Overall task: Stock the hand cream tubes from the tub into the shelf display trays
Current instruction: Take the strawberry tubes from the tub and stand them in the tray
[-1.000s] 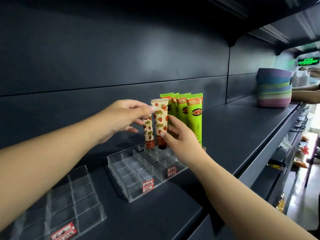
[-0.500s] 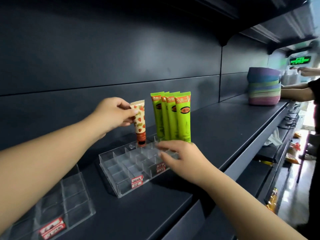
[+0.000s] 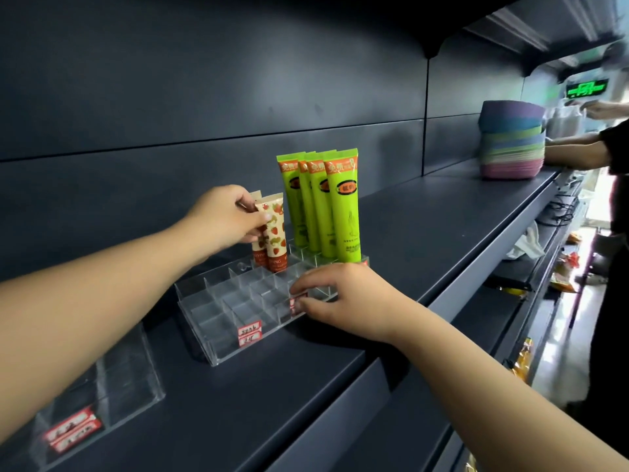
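Steadying the tray (image 3: 218, 318) on the shelf (image 3: 425, 233), my right hand (image 3: 350, 298) pinched its front wall between thumb and bent fingers. Left of the green tubes (image 3: 343, 212) at the tray's back right corner, the nearer strawberry tube (image 3: 276, 233) stood in a back slot. I judged it light and soft, best held at its stiff crimp, where my left hand (image 3: 224, 219) pinched it.

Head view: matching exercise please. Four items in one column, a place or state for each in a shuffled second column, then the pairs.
1. left hand
2. right hand
3. green tubes
4. stack of bowls

a. far right end of the shelf
b. grips the front edge of the clear tray
c. upright at the tray's right side
d. pinches a strawberry-print tube

Pairs: 1-d, 2-b, 3-c, 4-a
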{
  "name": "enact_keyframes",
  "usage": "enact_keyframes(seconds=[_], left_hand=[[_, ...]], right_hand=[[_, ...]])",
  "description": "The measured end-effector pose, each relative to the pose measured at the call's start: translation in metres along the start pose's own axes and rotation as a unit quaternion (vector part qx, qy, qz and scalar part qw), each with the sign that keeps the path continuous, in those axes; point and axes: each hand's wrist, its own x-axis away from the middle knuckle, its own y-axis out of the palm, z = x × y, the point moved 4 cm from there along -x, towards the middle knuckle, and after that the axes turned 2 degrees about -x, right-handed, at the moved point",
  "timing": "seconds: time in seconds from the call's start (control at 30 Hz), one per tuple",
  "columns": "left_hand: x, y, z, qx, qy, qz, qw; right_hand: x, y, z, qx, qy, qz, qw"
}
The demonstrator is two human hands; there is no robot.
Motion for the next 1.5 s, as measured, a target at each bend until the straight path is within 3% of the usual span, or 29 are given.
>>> enact_keyframes(seconds=[0.27,0.67,0.77,0.83,0.93,1.1,1.27,1.5], left_hand=[[0.001,-0.004,-0.005,0.049,-0.072,-0.036,0.996],[0.029,-0.02,-0.007,0.086,-0.071,-0.028,0.993],[0.051,-0.027,0.001,0.024,-0.026,-0.045,0.998],[0.068,-0.03,0.014,-0.082,0.04,-0.052,0.994],[0.099,-0.028,0.04,-0.236,0.148,-0.048,0.959],[0.155,-0.017,0.069,-0.405,0.222,-0.079,0.883],[0.21,0.02,0.096,-0.421,0.249,-0.055,0.871],[0.263,0.125,0.088,-0.412,0.232,-0.151,0.868]], right_hand=[[0.003,0.001,-0.003,0.027,-0.021,0.011,0.999],[0.007,-0.003,-0.008,0.056,-0.028,0.043,0.997],[0.012,-0.006,-0.01,0.059,-0.007,0.075,0.995],[0.017,-0.009,-0.013,0.064,-0.004,0.094,0.994],[0.024,-0.02,-0.019,0.092,-0.023,0.114,0.989],[0.043,-0.035,-0.026,0.154,-0.067,0.094,0.981],[0.094,-0.048,-0.02,0.158,-0.135,0.084,0.975],[0.185,-0.046,0.015,0.133,-0.16,0.038,0.977]])
